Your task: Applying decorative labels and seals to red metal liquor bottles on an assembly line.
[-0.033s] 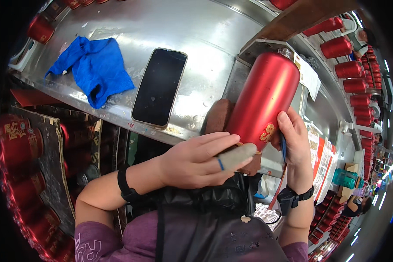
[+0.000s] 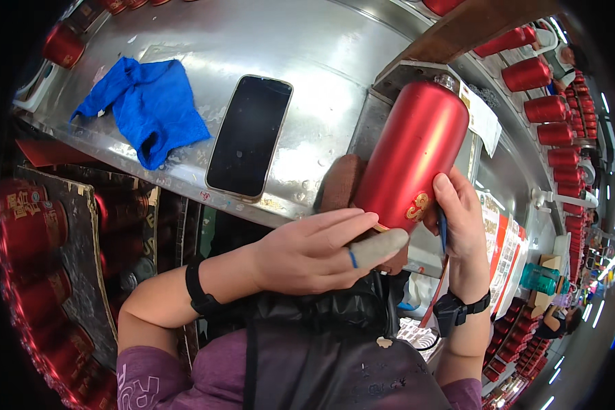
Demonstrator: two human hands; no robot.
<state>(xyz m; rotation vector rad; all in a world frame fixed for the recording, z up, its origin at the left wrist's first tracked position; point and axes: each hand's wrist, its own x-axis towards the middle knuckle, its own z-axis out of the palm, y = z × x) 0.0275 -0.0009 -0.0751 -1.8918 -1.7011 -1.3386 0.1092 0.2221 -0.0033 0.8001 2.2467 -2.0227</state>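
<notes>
A red metal bottle [image 2: 411, 150] with a gold mark near its base stands tilted over the front edge of a steel worktable [image 2: 307, 48]. My right hand [image 2: 460, 219] grips its lower end from the right, with a thin blue tool tucked along the palm. My left hand [image 2: 314, 249] lies flat against the bottle's base, its forefinger wrapped in a grey cover with a blue band. A brown pad [image 2: 340, 181] sits just behind the base.
A black phone [image 2: 249, 135] lies face up on the worktable, and a blue cloth [image 2: 150, 106] lies left of it. Rows of red bottles [image 2: 547, 102] line the right side; more red bottles [image 2: 27, 225] are stacked low on the left.
</notes>
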